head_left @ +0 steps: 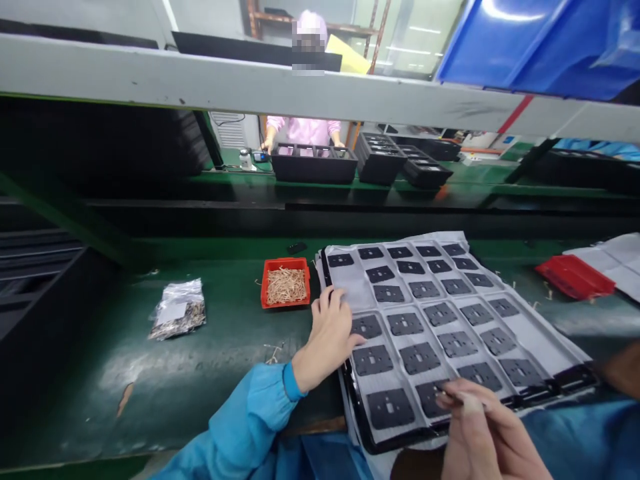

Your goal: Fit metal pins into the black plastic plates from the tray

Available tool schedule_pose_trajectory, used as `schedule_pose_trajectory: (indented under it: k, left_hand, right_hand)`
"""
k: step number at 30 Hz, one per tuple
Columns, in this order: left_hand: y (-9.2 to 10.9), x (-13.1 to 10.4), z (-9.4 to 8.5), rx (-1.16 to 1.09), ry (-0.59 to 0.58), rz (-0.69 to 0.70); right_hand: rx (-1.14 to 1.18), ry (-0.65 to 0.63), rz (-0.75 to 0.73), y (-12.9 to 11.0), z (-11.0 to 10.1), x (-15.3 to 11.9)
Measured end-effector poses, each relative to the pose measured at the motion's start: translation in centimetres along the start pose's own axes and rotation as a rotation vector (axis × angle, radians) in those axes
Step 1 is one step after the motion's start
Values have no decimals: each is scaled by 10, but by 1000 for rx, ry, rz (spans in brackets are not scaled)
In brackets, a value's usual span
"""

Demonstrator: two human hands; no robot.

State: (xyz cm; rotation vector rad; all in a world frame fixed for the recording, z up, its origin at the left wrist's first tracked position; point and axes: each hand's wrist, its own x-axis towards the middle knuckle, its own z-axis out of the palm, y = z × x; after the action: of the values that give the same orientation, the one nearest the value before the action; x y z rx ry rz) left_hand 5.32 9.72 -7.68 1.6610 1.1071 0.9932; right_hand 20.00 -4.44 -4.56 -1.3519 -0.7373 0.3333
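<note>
A black-edged tray lined with a whitish sheet (353, 288) lies in front of me, holding rows of flat black plates (391, 408) with small holes. My left hand (325, 340) rests at the tray's left edge, fingers apart and thumb stretched over the lining, holding nothing that I can see. At the near side of the tray, my right hand (483, 427) pinches something small and dark between thumb and fingertips, above one plate. What it is cannot be made out. Left of the tray stands a red bin (263, 283) full of thin, tan-coloured small parts (287, 285).
A clear bag of small metal parts (180, 312) lies on the green bench (225, 373). To the right is another red bin (575, 277). Overhead runs a white shelf beam (225, 83). Beyond it, a person in pink (305, 130) handles a black box (315, 170).
</note>
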Motion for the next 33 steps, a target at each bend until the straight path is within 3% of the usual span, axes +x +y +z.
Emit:
schedule_pose_trajectory:
  k: [3, 9, 14, 25, 33]
  left_hand:
    - [7, -3, -6, -48, -16, -22]
    - [36, -30, -20, -306, -127, -186]
    - [52, -56, -40, -378, -112, -254]
    - [51, -75, -58, -85, 32, -53]
    - [55, -83, -66, 42, 65, 69]
  right_hand:
    - [22, -2, 37, 10, -1, 8]
    - [-55, -363, 62, 11, 24, 9]
    - [-9, -434, 36, -2, 51, 3]
    - [118, -474, 282, -17, 71, -13]
    - [168, -494, 284, -18, 75, -18]
